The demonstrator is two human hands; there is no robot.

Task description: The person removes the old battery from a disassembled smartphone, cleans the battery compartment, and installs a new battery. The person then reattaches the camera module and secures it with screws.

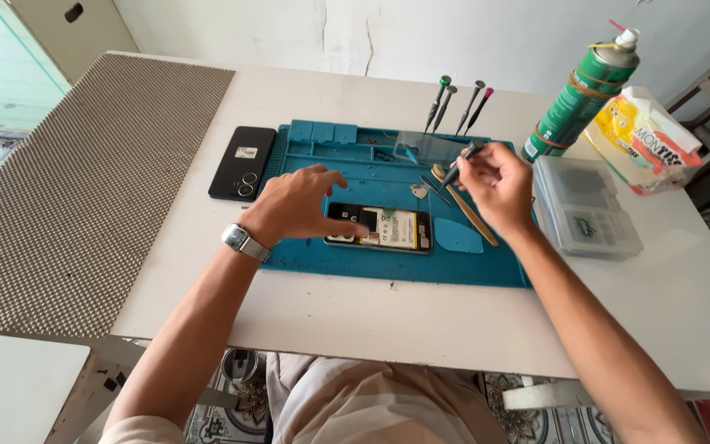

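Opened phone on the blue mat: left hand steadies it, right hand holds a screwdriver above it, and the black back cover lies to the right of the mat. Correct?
One slip. In the head view the black back cover lies to the left of the blue mat, not the right. The left hand does steady the opened phone, and the right hand does hold a screwdriver above it.

The left hand [297,201] covers the opened phone's [388,228] near-left corner. The screwdriver [463,160] tip is too small to resolve. The yellow-white bag [647,141] at the worktop's [355,316] right edge is partly masked by the spray can [587,92].
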